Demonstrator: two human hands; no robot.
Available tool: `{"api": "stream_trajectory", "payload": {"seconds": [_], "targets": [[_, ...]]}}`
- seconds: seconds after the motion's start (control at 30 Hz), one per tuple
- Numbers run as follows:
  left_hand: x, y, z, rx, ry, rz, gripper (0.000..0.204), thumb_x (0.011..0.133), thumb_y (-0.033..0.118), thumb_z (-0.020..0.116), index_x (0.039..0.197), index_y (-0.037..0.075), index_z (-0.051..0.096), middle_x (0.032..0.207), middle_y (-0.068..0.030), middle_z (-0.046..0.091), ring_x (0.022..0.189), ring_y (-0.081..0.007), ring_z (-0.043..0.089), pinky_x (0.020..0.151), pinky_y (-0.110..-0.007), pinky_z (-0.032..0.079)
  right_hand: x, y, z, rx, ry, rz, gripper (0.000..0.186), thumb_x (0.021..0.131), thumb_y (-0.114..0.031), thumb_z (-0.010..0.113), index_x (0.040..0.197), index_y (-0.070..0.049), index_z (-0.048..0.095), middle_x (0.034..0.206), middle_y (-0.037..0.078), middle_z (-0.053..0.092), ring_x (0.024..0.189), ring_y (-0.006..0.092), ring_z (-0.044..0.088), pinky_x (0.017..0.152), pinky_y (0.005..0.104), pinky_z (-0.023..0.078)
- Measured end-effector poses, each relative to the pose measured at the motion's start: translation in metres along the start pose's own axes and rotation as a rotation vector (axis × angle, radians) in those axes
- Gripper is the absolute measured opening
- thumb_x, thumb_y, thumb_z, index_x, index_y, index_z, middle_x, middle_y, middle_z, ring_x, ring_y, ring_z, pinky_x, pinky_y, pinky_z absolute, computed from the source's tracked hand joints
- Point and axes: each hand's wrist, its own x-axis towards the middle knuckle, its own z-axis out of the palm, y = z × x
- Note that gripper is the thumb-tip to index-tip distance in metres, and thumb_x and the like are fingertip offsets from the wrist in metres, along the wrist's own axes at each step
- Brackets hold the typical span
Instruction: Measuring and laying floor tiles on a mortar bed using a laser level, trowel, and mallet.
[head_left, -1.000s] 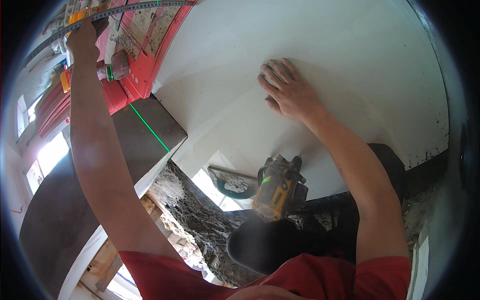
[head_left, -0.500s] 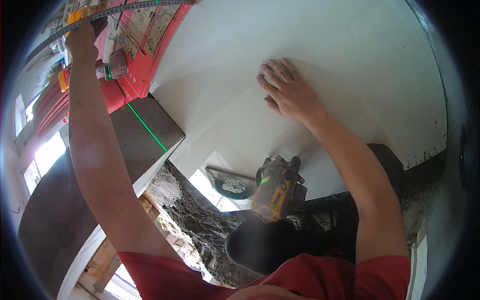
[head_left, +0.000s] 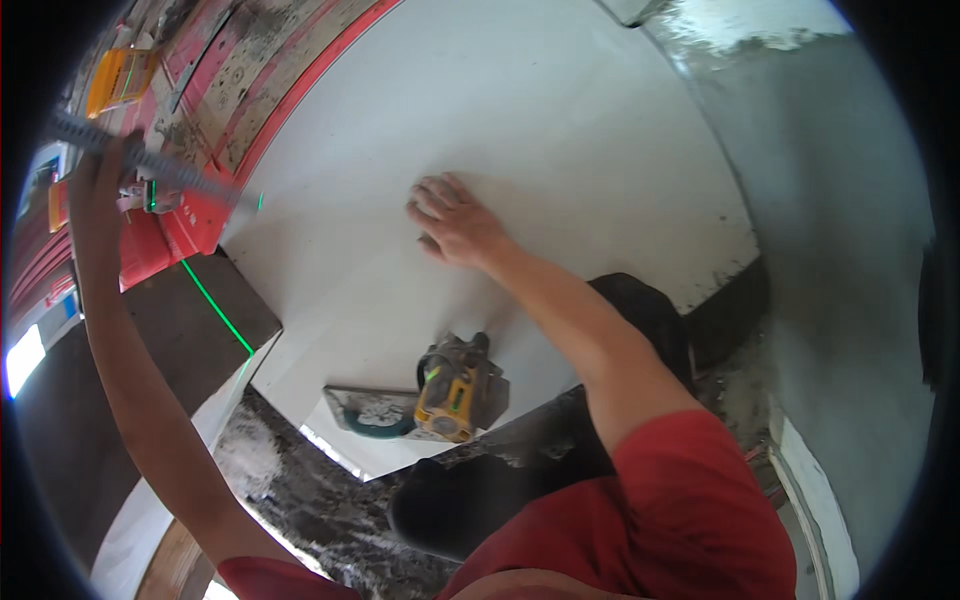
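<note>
My left hand (head_left: 103, 182), reaching out at the far left, is closed around a long graduated ruler (head_left: 170, 168). Motion smears the strip, and its far end hangs over the left edge of a large white tile (head_left: 560, 140). Flat on that tile rests my right hand (head_left: 452, 222), its fingers a little spread and holding nothing. Nearer to me on the same tile stands a dusty yellow and black power tool (head_left: 455, 395). Just left of it lies a trowel (head_left: 375, 412) with a dark green handle, partly hidden behind the tool.
A dark slab (head_left: 170, 320) with a bright green laser line borders the tile on the left. Beyond it are red boards (head_left: 150, 240) and a yellow-orange case (head_left: 122, 80). Rough mortar (head_left: 300, 490) shows in front; a grey wall (head_left: 830, 250) rises at right.
My view has swung to the right, so the tile and tools appear further left. My left hand has brought the ruler down and nearer. My right hand still lies on the tile.
</note>
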Motion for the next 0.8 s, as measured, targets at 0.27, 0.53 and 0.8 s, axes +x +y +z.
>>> {"api": "stream_trajectory", "payload": {"seconds": [0.27, 0.53, 0.8], "targets": [[-0.329, 0.04, 0.017, -0.512, 0.379, -0.233, 0.03, 0.111, 0.023, 0.052, 0.088, 0.004, 0.054, 0.067, -0.0001, 0.046, 0.058, -0.0099, 0.04, 0.061, -0.026, 0.041, 0.0, -0.009, -0.006, 0.034, 0.14, -0.048, 0.056, 0.096, -0.042, 0.065, 0.142, -0.012, 0.059, 0.152, 0.013, 0.054, 0.149, 0.0304, 0.041, 0.128, 0.0495, 0.026], [-0.541, 0.031, 0.008, -0.657, 0.398, -0.392, 0.02, 0.107, 0.012, 0.056, 0.097, -0.004, 0.064, 0.072, -0.0023, 0.057, 0.064, -0.0084, 0.051, 0.059, -0.024, 0.039, -0.085, -0.029, -0.075, 0.553, 0.239, 0.175, 0.027, 0.09, -0.02, 0.072, 0.109, -0.001, 0.074, 0.1, 0.017, 0.077, 0.09, 0.0308, 0.075, 0.081, 0.0397, 0.059], [-0.754, 0.003, 0.083, -0.658, 0.592, -0.671, 0.021, 0.106, 0.019, 0.065, 0.102, -0.001, 0.07, 0.071, 0.0035, 0.058, 0.062, -0.0032, 0.046, 0.056, -0.022, 0.035, -0.142, -0.125, -0.06, 0.774, -0.229, 0.446, 0.037, 0.099, -0.032, 0.067, 0.09, 0.003, 0.072, 0.075, 0.01, 0.068, 0.065, 0.0183, 0.065, 0.061, 0.032, 0.052]]}}
